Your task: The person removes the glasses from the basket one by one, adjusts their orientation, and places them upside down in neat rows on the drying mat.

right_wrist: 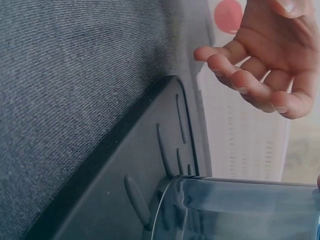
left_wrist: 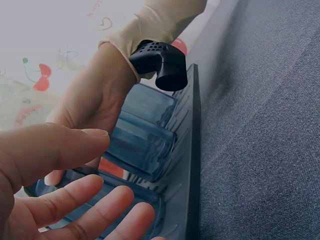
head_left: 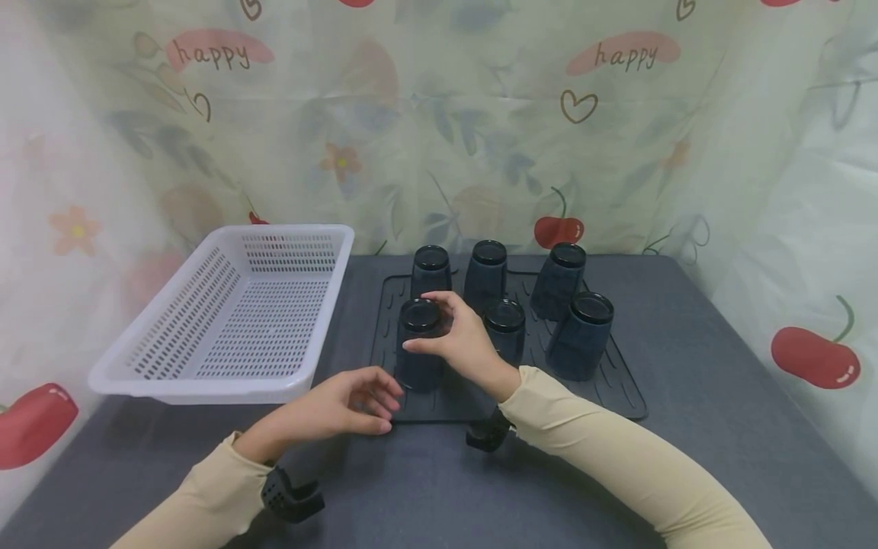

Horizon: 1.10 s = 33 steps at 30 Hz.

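Several dark blue drinking glasses stand upside down on a black drying mat (head_left: 439, 410). My right hand (head_left: 469, 335) is at the front-left glass (head_left: 418, 366), thumb on its near side and fingers round the far side near its upturned base. In the right wrist view the rim of this glass (right_wrist: 240, 207) rests at the ridged mat. My left hand (head_left: 343, 404) hangs beside the mat's front-left corner, fingers loosely bent and holding nothing. From the left wrist view, the left hand (left_wrist: 65, 185) is palm toward the glasses, with the right hand behind it.
A white perforated plastic basket (head_left: 312, 385) stands on the grey cloth-covered table (head_left: 425, 488) at the left. Another glass (head_left: 504, 328) is close by the right hand's fingers, and more glasses (head_left: 579, 339) stand to the right. A printed curtain (head_left: 439, 137) hangs behind.
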Motion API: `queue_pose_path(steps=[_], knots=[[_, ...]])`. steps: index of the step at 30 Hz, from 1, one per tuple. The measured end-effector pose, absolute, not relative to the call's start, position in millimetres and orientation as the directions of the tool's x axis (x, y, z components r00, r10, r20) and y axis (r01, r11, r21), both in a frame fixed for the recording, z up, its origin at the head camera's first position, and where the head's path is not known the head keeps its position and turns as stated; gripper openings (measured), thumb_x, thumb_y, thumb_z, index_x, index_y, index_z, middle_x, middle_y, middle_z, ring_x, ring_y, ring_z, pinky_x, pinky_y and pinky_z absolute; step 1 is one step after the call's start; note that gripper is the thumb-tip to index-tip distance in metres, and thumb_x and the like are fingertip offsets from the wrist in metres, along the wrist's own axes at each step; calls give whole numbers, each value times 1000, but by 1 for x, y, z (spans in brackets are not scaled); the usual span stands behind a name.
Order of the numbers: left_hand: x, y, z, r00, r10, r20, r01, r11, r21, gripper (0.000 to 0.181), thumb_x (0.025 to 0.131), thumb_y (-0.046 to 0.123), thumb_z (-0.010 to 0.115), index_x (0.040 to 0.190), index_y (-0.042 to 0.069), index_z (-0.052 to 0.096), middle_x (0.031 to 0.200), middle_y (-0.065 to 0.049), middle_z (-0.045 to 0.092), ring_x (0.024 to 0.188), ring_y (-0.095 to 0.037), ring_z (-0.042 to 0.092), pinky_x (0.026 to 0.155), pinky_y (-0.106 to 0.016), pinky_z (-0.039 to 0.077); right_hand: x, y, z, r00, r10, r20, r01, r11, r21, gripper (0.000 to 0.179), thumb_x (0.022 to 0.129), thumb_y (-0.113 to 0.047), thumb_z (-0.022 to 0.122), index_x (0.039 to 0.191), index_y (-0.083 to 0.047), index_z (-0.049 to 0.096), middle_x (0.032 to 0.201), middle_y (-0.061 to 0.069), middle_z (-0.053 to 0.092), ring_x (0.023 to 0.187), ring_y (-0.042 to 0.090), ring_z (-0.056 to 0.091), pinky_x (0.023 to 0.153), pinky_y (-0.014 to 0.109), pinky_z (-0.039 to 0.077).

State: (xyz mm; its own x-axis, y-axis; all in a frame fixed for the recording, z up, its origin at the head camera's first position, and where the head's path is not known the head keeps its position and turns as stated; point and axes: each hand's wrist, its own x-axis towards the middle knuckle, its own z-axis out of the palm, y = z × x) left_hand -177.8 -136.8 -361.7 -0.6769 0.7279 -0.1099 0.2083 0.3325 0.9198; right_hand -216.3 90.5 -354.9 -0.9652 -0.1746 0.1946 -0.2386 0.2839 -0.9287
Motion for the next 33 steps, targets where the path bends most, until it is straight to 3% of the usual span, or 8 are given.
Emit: queue_pose_path(steps=[15,25,33], knots=[[-177,-139,-361,-679,726,-110,212,338,917,43,88,9,69,123,-6,51,113,-24,60,103,-36,63,80,-28,55,-215,90,-356,-969,-160,190,-232,314,-921,72,71,-15,86,134,-13,51,128,6,61,111,18,62,91,39,52],[-177,-142,-356,-683,725,-93,224,328,918,43,88,10,70,123,-7,51,113,-26,60,104,-41,62,80,-27,55,-215,90,-358,-966,-171,194,-242,327,-914,72,71,-16,87,133,-14,51,122,5,63,96,19,63,80,33,54],[-178,-144,-355,-686,722,-84,231,327,917,43,88,8,69,123,-7,50,113,-26,59,104,-40,62,81,-27,55,-214,91,-359,-967,-182,180,-233,330,-915,73,71,-17,87,134,-15,49,123,5,63,101,19,64,84,35,55]])
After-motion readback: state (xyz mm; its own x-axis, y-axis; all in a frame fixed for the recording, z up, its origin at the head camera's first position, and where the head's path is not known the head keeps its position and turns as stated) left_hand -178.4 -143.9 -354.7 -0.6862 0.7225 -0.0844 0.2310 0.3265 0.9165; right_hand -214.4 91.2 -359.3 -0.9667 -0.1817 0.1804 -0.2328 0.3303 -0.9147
